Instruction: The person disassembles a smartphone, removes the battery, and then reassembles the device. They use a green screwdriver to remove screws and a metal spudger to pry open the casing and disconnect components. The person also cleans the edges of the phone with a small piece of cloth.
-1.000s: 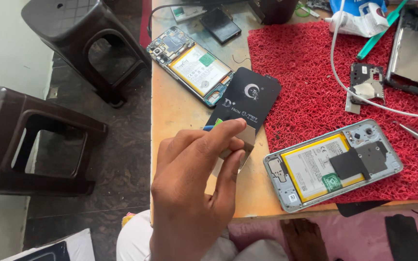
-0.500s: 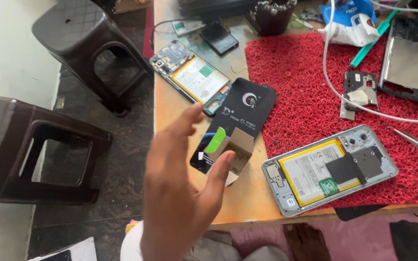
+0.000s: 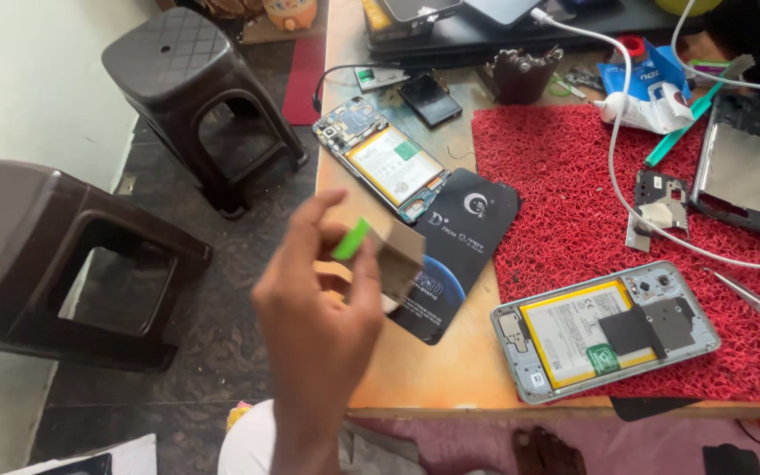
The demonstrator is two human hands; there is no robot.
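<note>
My left hand (image 3: 318, 325) is raised over the table's left front edge, seen from its back and blurred by motion. Its fingers pinch a small tan card-like piece with a green tab (image 3: 389, 251). Just behind it a black printed packet (image 3: 464, 237) lies flat on the wooden table (image 3: 437, 378). An opened phone with a yellow battery (image 3: 604, 330) rests on the red mat (image 3: 573, 176) to the right. A second opened phone (image 3: 389, 158) lies beyond the packet. My right hand is out of view.
Two dark plastic stools (image 3: 195, 88) (image 3: 54, 255) stand left of the table. On the mat lie a black phone frame (image 3: 745, 167), a small metal plate (image 3: 657, 198), a white cable (image 3: 613, 167) and a thin metal tool (image 3: 754, 299). A black tool cup (image 3: 521, 75) sits at the back.
My left hand has lifted off the black packet and moved up and left with the tan piece and its green tab pinched in it. The view has shifted.
</note>
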